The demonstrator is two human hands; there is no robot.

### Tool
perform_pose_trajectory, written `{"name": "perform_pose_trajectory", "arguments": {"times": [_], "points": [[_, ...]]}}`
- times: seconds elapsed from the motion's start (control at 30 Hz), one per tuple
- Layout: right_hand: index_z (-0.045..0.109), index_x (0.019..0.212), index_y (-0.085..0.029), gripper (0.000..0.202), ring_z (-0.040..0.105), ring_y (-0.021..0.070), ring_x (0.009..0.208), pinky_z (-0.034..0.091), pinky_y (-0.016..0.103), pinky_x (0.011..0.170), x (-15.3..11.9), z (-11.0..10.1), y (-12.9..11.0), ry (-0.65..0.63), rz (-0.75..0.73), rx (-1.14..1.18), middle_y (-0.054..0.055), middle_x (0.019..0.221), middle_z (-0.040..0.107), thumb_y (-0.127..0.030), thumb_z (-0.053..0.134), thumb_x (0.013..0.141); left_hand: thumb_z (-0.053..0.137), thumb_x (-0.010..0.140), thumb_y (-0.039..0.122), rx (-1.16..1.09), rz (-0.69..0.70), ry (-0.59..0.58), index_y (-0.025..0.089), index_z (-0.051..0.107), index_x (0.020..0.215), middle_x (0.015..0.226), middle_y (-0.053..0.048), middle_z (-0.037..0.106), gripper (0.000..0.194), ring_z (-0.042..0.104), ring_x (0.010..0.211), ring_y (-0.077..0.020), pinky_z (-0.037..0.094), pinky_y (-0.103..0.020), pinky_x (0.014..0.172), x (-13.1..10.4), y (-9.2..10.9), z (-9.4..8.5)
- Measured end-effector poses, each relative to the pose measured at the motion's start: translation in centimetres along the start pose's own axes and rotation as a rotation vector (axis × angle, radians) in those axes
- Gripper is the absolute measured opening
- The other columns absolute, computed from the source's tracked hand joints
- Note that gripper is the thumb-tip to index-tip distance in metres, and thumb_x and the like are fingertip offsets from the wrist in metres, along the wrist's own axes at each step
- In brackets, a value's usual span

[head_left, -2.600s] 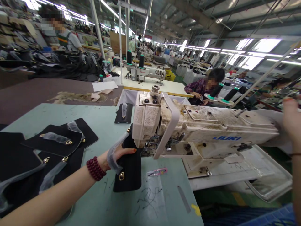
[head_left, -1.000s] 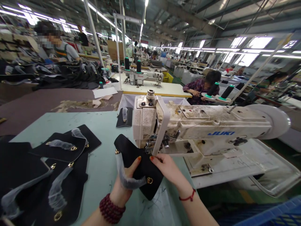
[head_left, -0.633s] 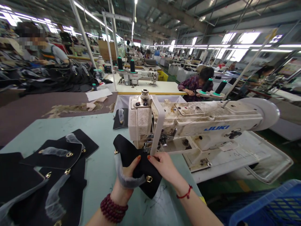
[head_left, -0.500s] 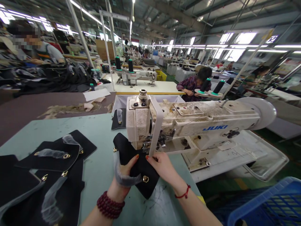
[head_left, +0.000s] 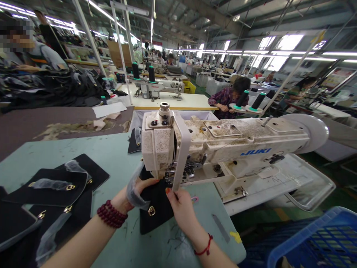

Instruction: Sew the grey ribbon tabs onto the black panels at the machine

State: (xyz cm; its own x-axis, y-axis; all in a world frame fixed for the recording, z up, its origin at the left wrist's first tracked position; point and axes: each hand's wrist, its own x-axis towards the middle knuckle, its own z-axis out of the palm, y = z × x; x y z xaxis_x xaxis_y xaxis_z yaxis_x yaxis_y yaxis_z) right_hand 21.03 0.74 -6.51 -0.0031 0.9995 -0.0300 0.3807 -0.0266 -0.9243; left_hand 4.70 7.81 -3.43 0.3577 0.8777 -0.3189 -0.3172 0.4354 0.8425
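Observation:
A black panel (head_left: 156,216) with a gold ring and a plastic-wrapped handle (head_left: 136,193) lies partly under the head of a white JUKI sewing machine (head_left: 223,137). My left hand (head_left: 134,190) reaches through the handle loop, its thumb pressing the panel beside the needle area. At the panel's right edge, my right hand (head_left: 180,204) pinches it close to the presser foot. The needle itself is hidden behind the white guard.
Several black panels (head_left: 52,186) with wrapped handles lie at left on the green table (head_left: 111,238). Another panel (head_left: 134,139) is behind the machine head. A blue basket (head_left: 312,238) stands at lower right. Co-workers sit beyond.
The panel has turned under the machine, its near end swinging left. My left hand has moved left and up, and my right hand has shifted slightly left and down along the edge.

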Motion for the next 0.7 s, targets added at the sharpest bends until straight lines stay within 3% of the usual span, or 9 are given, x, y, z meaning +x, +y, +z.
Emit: {"name": "perform_pose_trajectory", "arguments": {"times": [0.2,0.3,0.47,0.63,0.7], "points": [[0.043,0.064,-0.012,0.05,0.032,0.0066,0.062,0.023,0.018,0.055,-0.5,0.7,0.3,0.04,0.017,0.115,0.001,0.062,0.039,-0.055,0.04,0.092,0.086,0.061,0.024,0.113,0.008,-0.057,0.017,0.072,0.11,0.115,-0.011,0.073,0.051,0.068,0.106,-0.0346,0.057,-0.037,0.091,0.0,1.3,0.3],[0.048,0.068,-0.013,0.048,0.038,0.0068,0.056,0.025,0.017,0.05,-0.9,0.7,0.3,-0.006,0.084,0.195,0.001,0.06,0.042,-0.055,0.042,0.09,0.084,0.064,0.028,0.125,-0.001,-0.039,0.015,0.069,0.115,0.114,-0.013,0.073,0.055,0.07,0.101,-0.0348,0.06,-0.038,0.084,-0.2,0.8,0.0],[0.051,0.071,-0.013,0.052,0.046,0.0083,0.048,0.031,0.017,0.043,-1.3,0.6,0.4,-0.085,0.145,0.296,0.001,0.058,0.046,-0.062,0.043,0.088,0.089,0.054,0.024,0.146,0.028,-0.01,0.011,0.069,0.113,0.11,-0.018,0.074,0.063,0.071,0.096,-0.0362,0.061,-0.038,0.082,-0.1,-0.3,-0.9],[0.051,0.075,-0.013,0.057,0.049,0.0094,0.047,0.038,0.018,0.041,-1.0,0.8,0.2,-0.115,0.192,0.349,0.001,0.059,0.047,-0.068,0.043,0.086,0.085,0.063,0.024,0.142,-0.029,-0.065,0.014,0.072,0.109,0.106,-0.015,0.076,0.048,0.072,0.092,-0.0338,0.06,-0.04,0.083,-0.4,0.6,-0.2],[0.052,0.076,-0.013,0.058,0.049,0.0093,0.047,0.04,0.019,0.04,-0.9,0.9,-0.1,-0.111,0.211,0.373,0.001,0.061,0.046,-0.071,0.045,0.083,0.087,0.058,0.022,0.146,-0.015,-0.004,0.012,0.075,0.1,0.097,-0.015,0.078,0.045,0.074,0.082,-0.035,0.062,-0.042,0.074,-0.4,1.2,0.3]]}}
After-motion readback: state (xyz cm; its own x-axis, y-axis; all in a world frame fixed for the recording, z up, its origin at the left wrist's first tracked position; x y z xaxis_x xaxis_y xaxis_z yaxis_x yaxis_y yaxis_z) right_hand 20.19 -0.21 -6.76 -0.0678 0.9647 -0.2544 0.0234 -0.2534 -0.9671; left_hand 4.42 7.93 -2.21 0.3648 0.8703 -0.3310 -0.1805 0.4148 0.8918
